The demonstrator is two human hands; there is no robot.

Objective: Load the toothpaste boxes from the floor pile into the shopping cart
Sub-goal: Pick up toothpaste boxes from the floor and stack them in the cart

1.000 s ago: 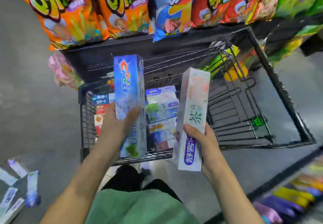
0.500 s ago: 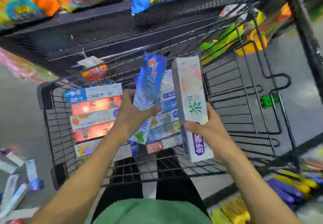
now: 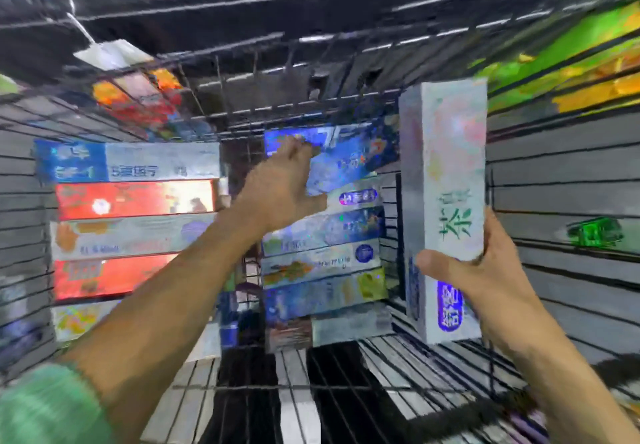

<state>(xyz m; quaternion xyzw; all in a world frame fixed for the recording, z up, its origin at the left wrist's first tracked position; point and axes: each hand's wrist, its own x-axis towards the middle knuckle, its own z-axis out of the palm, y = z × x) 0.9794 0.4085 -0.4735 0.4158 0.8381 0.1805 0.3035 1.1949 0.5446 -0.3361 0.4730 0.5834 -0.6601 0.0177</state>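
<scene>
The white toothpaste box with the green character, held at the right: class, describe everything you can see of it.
The white toothpaste box is a long cardboard-looking carton, pale with faint pastel blotches, a green character printed on its front and a purple oval label near its lower end. It looks closed and undented, though the picture is blurred. It stands roughly upright over the shopping cart, just right of the right-hand stack of boxes. The right hand grips its lower part, thumb across the front; whether it touches that stack is unclear.

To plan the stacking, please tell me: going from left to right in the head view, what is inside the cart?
Left stack of boxes → left hand on the blue box → middle stack → white tea box in the right hand.
</scene>
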